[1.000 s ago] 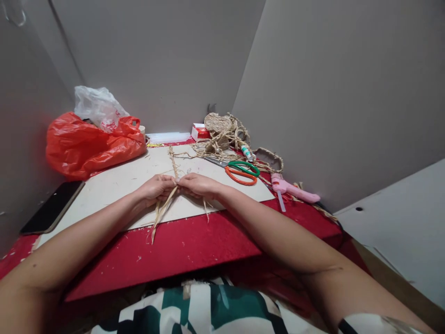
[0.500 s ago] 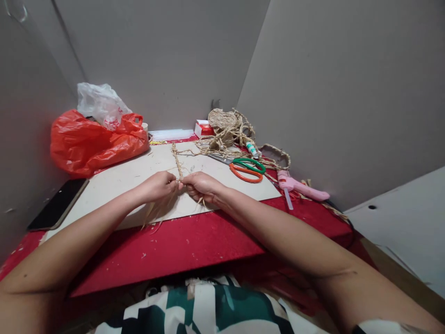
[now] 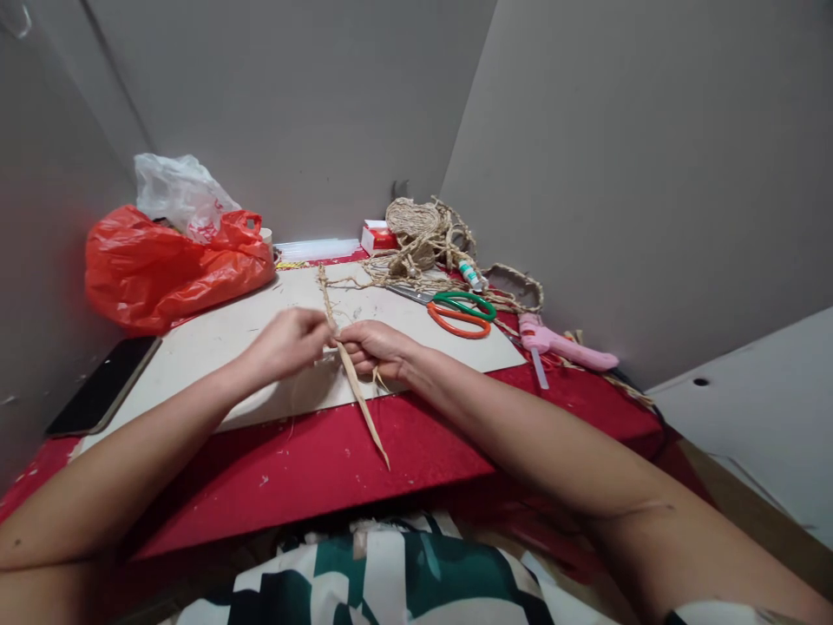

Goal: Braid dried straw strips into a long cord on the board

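Note:
A thin straw-coloured braid [image 3: 327,299] runs down the white board to my fingers. My right hand [image 3: 376,345] is closed in a pinch at the braid's lower end, with a short pale fibre tip poking out under its palm. From the pinch a long flat fibre strand [image 3: 362,400] hangs toward the front edge. My left hand [image 3: 292,343] is just left of the braid, its fingers bent close to the pinch and smeared by motion. Whether it grips a strand cannot be made out.
Beyond my right hand lie scissors [image 3: 461,314] with green and orange handles, a heap of braided rope [image 3: 416,230], a small bottle [image 3: 469,275] and a pink glue gun [image 3: 566,345]. To the left are a red plastic bag [image 3: 175,273] and a phone [image 3: 108,386].
My left hand has lifted slightly and its fingers have loosened. A long flat strand now slants down to the right between my hands. My right hand keeps its pinch.

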`<action>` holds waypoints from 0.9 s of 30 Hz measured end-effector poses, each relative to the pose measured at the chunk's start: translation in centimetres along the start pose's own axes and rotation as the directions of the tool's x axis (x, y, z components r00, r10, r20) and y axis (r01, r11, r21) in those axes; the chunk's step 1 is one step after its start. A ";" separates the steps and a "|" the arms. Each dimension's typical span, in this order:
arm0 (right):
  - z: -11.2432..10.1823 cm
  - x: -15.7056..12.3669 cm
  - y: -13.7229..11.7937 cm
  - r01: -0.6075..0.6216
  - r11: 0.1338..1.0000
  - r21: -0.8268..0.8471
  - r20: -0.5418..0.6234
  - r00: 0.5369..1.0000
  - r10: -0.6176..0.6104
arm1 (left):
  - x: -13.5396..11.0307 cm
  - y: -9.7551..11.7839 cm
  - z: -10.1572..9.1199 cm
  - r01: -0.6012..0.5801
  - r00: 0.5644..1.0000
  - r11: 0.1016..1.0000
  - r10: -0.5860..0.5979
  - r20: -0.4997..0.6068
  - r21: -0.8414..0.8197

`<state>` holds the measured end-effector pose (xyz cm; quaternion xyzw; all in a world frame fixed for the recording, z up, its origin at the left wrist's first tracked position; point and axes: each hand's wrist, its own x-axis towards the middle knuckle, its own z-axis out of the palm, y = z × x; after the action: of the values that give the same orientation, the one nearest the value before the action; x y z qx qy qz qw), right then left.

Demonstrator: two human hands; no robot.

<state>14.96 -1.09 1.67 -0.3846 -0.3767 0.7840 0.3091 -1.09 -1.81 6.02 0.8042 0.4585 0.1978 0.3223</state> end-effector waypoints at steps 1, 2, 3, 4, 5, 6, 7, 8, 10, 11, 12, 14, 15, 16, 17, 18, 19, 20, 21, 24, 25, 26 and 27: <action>0.0 0.0 -0.1 0.011 1.000 -0.002 0.013 1.000 -0.011 | 0.7 -0.7 -0.3 0.004 0.991 0.998 -0.012 -0.134 -0.060; 0.0 0.0 -0.2 0.017 1.000 -0.007 0.023 1.000 -0.016 | 1.3 -1.4 -0.3 0.011 0.982 0.990 -0.037 -0.185 -0.141; -0.1 0.0 -0.2 0.019 1.000 -0.016 0.027 0.999 -0.018 | 1.8 -2.0 -0.1 0.054 0.987 0.968 -0.089 -0.134 -0.246; -0.1 0.0 -0.3 0.017 0.999 -0.031 0.027 0.999 -0.017 | 2.1 -2.4 0.3 0.116 0.991 0.923 -0.134 -0.025 -0.367; -0.2 0.0 -0.3 0.013 0.999 -0.049 0.029 0.999 -0.012 | 2.4 -2.7 0.7 0.192 0.981 0.865 -0.168 0.093 -0.464; -0.3 0.0 -0.3 0.010 0.997 -0.071 0.034 0.999 -0.007 | 2.5 -2.9 1.2 0.266 0.962 0.809 -0.191 0.194 -0.525; -0.5 0.1 -0.3 0.009 0.995 -0.097 0.041 0.999 -0.005 | 2.5 -2.9 1.5 0.320 0.944 0.768 -0.207 0.258 -0.554; -0.7 0.1 -0.3 0.013 0.992 -0.125 0.047 0.999 -0.007 | 2.5 -2.9 1.8 0.351 0.932 0.751 -0.225 0.283 -0.560; -1.1 0.1 -0.4 0.024 0.981 -0.194 0.062 0.998 -0.012 | 2.4 -2.7 1.9 0.355 0.932 0.769 -0.247 0.266 -0.531; -1.3 0.0 -0.4 0.034 0.970 -0.243 0.065 0.998 -0.019 | 2.4 -2.7 1.8 0.344 0.936 0.789 -0.243 0.254 -0.509; -1.4 -0.1 -0.5 0.049 0.951 -0.305 0.067 0.997 -0.030 | 2.4 -2.7 1.6 0.328 0.941 0.810 -0.232 0.247 -0.487; -1.6 -0.2 -0.6 0.097 0.880 -0.465 0.068 0.995 -0.073 | 2.4 -2.8 1.4 0.306 0.944 0.844 -0.210 0.254 -0.441; -1.6 -0.3 -0.6 0.129 0.822 -0.555 0.069 0.992 -0.109 | 2.4 -2.9 1.4 0.302 0.944 0.854 -0.205 0.260 -0.424; -1.6 -0.3 -0.7 0.163 0.748 -0.643 0.071 0.986 -0.154 | 2.5 -3.0 1.3 0.305 0.942 0.857 -0.208 0.263 -0.415; -1.5 -0.3 -0.8 0.190 0.665 -0.722 0.073 0.977 -0.200 | 2.5 -3.1 1.4 0.314 0.939 0.854 -0.215 0.269 -0.415; -1.4 -0.3 -0.8 0.210 0.580 -0.787 0.076 0.966 -0.247 | 2.5 -3.2 1.4 0.329 0.934 0.843 -0.226 0.276 -0.426; -1.3 -0.3 -0.8 0.220 0.499 -0.838 0.079 0.954 -0.289 | 2.6 -3.3 1.5 0.349 0.927 0.825 -0.236 0.290 -0.445; -1.1 -0.3 -0.8 0.219 0.429 -0.876 0.080 0.944 -0.320 | 2.6 -3.4 1.5 0.372 0.918 0.802 -0.244 0.312 -0.468; -1.0 -0.3 -0.8 0.211 0.369 -0.905 0.078 0.936 -0.343 | 2.6 -3.5 1.5 0.397 0.907 0.776 -0.249 0.340 -0.490; -0.9 -0.3 -0.6 0.182 0.241 -0.953 0.078 0.919 -0.387 | 2.6 -3.5 1.5 0.433 0.887 0.721 -0.236 0.396 -0.541; -0.9 -0.4 -0.6 0.175 0.208 -0.963 0.079 0.913 -0.401 | 2.6 -3.4 1.6 0.432 0.888 0.716 -0.231 0.398 -0.548; -0.9 -0.4 -0.5 0.169 0.179 -0.969 0.081 0.907 -0.414 | 2.6 -3.4 1.6 0.427 0.891 0.714 -0.228 0.393 -0.555; -1.0 -0.4 -0.5 0.167 0.158 -0.973 0.086 0.903 -0.422 | 2.6 -3.4 1.7 0.418 0.897 0.714 -0.226 0.381 -0.561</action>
<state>16.11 -0.77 1.83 -0.4884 -0.8124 0.2580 0.1867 -0.81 1.12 2.47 0.5755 0.4484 0.1617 0.6645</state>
